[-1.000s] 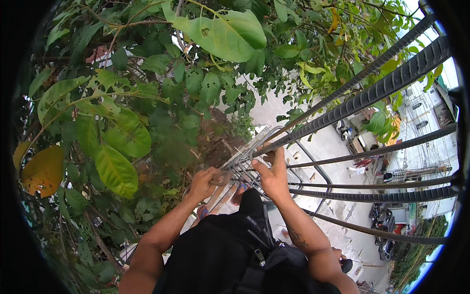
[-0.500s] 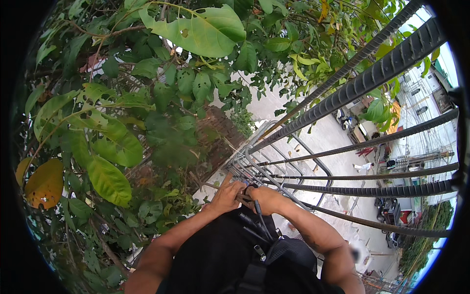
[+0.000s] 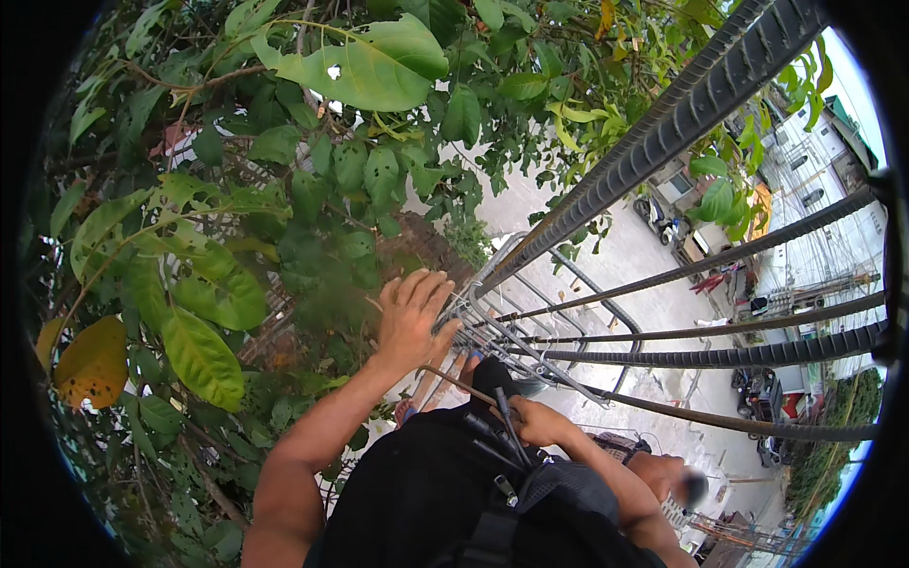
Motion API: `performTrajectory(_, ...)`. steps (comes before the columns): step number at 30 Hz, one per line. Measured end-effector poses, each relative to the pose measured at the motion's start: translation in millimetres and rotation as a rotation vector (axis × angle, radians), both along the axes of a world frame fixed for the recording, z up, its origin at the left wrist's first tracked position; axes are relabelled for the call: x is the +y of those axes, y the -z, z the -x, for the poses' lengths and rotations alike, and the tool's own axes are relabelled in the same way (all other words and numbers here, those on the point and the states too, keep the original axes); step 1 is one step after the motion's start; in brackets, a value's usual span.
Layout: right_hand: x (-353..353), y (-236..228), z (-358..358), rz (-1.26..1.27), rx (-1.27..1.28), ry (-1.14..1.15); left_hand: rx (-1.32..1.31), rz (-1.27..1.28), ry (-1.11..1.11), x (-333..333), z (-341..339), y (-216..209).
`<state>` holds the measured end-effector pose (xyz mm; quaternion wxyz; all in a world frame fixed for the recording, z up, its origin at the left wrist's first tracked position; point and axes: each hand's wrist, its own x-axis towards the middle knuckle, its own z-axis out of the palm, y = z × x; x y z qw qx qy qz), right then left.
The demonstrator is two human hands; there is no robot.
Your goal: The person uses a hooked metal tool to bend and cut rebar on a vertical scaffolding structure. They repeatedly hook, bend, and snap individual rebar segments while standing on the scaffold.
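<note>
My left hand (image 3: 414,320) is open, fingers spread, beside the stacked steel stirrups (image 3: 464,312) at the near end of a rebar cage. Whether its fingertips touch the steel, I cannot tell. Nothing shows in that hand. Lower and to the right, my right hand (image 3: 538,421) is closed in front of my black top. From it a thin, rusty bent metal rod (image 3: 456,381) sticks out toward my left wrist; the end within my fist is hidden. Ribbed steel bars (image 3: 653,147) run from the stirrups to the upper right.
Leafy branches (image 3: 350,66) crowd the left and top. More long bars (image 3: 720,358) fan out rightward. Far below lies pale concrete ground (image 3: 653,284) with parked vehicles (image 3: 757,393). Another person (image 3: 653,470) is at the lower right. Sandalled feet (image 3: 405,411) show beneath me.
My hands, together at the stirrups before, have parted. The left moved up and left and spread its fingers; the right drew down and right with the rod. The other person has come into view.
</note>
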<state>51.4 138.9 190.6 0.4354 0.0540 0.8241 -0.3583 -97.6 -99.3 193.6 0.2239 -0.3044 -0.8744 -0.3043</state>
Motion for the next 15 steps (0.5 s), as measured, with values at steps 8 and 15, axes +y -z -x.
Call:
performTrajectory(8, 29.0, -4.6, -29.9, -0.17, 0.216, -0.138, 0.056, -0.014, -0.002, 8.4, 2.2, 6.6)
performTrajectory(15, 55.8, -32.6, -61.0, -0.203, 0.134, -0.138, -0.192, -0.285, -0.029, 20.1, -3.9, 22.3)
